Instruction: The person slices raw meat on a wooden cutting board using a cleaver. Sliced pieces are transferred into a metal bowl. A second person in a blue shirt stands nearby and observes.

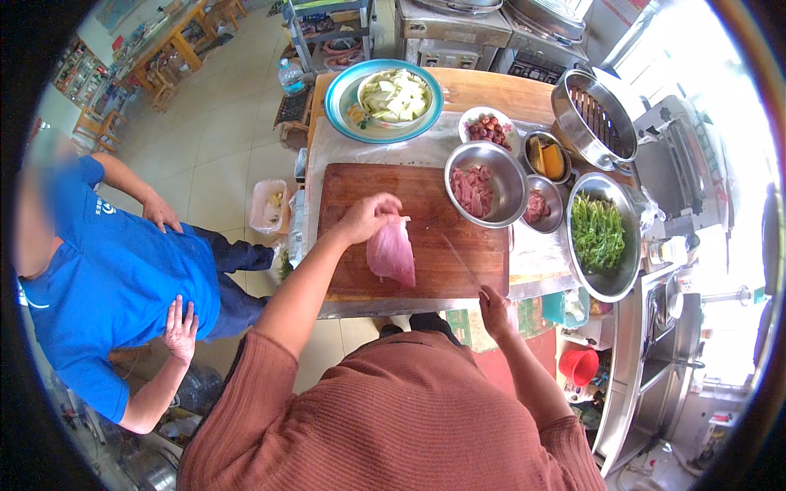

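Note:
A slab of pink raw meat point(393, 253) is on the brown wooden cutting board point(350, 190), left of the board's middle. My left hand point(370, 216) has its curled fingers at the far end of the meat and appears to grip it there; the fingertips are partly hidden. At the board's near right edge, my right hand point(496, 312) holds a kitchen knife point(462, 261) by its handle. Its thin blade slants over the board towards the far left, apart from the meat. A steel bowl with cut meat point(471, 191) overlaps the board's far right corner.
Right of the board are a smaller meat bowl point(537, 204), a large bowl of greens point(595, 236), a bowl of orange pieces point(551, 161) and a steel steamer point(599, 119). Beyond it stand a blue-rimmed basin point(338, 116) and a jujube bowl point(490, 129). A person in blue point(147, 270) stands left.

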Demonstrator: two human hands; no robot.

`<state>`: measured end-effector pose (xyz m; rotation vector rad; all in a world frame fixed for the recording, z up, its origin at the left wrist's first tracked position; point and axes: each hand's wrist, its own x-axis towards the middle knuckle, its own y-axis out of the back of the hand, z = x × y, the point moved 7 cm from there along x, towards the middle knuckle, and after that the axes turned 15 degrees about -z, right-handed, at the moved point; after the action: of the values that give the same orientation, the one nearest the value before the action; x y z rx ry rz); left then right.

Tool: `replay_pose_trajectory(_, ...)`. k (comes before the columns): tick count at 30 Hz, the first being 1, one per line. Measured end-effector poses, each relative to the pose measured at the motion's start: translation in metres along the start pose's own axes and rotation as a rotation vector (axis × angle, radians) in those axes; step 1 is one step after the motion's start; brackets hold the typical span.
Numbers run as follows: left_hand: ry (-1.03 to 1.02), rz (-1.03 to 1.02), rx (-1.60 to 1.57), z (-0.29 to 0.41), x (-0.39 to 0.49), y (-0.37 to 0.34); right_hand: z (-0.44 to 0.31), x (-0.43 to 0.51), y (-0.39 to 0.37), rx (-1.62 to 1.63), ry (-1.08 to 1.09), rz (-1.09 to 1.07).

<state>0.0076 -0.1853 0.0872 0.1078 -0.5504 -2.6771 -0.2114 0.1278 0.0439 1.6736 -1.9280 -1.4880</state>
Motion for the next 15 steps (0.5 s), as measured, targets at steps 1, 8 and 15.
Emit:
replay_pose_trajectory(1,-0.102,0.209,0.408,0.004,0.001,0.011,0.0,0.001,0.0,0.003,-0.001,-0.003)
replay_pose_trajectory(8,0.082,0.492,0.367,-0.027,-0.041,-0.018,-0.004,-0.001,0.008,0.016,-0.002,-0.03)
replay_pose_trajectory(15,0.592,0.715,0.149,-0.103,-0.099,-0.086,-0.001,0.008,0.01,0.012,-0.009,-0.095)
